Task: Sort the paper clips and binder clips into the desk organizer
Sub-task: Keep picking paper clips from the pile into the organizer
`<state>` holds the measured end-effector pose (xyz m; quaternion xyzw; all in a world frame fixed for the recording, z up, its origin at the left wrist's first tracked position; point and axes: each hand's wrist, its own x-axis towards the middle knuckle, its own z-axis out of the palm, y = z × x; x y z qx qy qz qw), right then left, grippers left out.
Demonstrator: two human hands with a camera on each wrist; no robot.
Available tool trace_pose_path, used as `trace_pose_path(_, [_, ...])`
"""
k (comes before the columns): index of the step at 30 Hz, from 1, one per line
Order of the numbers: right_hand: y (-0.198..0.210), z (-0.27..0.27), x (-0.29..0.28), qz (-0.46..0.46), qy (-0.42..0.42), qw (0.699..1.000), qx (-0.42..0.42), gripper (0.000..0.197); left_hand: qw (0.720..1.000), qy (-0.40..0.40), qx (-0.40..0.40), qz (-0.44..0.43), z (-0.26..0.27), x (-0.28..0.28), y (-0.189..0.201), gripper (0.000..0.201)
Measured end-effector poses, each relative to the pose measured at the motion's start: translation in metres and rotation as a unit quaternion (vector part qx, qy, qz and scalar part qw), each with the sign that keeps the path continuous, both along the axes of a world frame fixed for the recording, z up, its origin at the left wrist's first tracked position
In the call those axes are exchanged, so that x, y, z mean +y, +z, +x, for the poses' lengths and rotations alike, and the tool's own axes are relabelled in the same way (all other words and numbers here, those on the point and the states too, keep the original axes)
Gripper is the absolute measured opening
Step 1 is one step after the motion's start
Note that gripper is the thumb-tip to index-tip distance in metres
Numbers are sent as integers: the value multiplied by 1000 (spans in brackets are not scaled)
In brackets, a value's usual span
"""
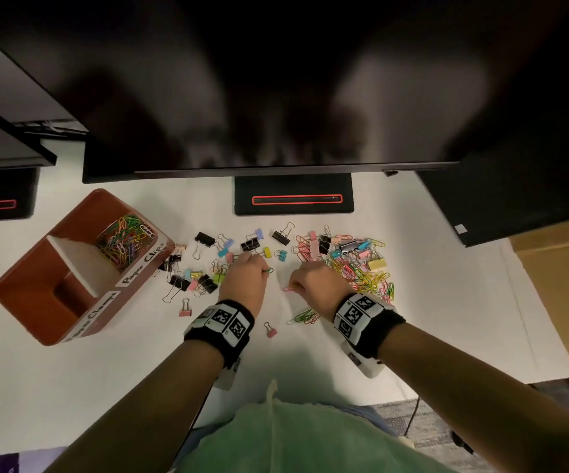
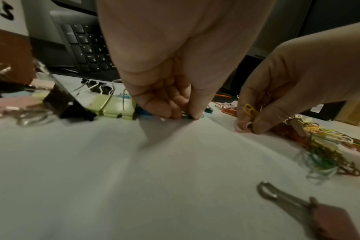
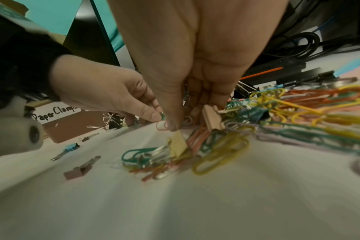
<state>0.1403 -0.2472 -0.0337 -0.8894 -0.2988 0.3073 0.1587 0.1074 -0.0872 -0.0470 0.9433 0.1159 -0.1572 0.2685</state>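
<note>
The head view looked straight down on the worktop (image 1: 412, 268); both wrist views skimmed it close, sharing both hands.

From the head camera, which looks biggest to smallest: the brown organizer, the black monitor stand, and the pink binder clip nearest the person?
1. Brown organizer, though it sits nearer the camera, which may flatter it.
2. Black monitor stand.
3. Pink binder clip, clearly smallest.

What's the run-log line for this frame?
left hand: pinching green wire paper clip | right hand: pinching pink wire paper clip

Dim, soft blur (edges bowed), vignetted
</note>
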Motion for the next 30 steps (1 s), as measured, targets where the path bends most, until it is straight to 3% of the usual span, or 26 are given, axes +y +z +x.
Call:
trace_pose_path(4, [11,8,-2,38,-7,999,16,18,999,-50,3,15,0,3,-1,9])
trace_pose_path(7, [21,33,-2,90,-78,993,-25,16,995,-94,2,25,-4,8,-2,7])
trace_pose_path(9, [23,55,1,76,-111,990,-44,17,994,-109,-2,27,-7,10,-2,7])
trace_pose_path(16, [10,73,16,-59,-61,996,2,15,992,-124,-1,30,-19,14,-4,4])
trace_pose_path(20, [10,61,18,-67,-30,997,2,12,992,-121,-1,32,-26,17,-8,12])
trace_pose_path(26, [16,53,14,-28,-56,998,13,17,993,-121,2,7,-33,22,-5,7])
trace_pose_path(30, [17,47,21,-54,-43,997,16,21,992,-129,6,0,-36,26,-3,7])
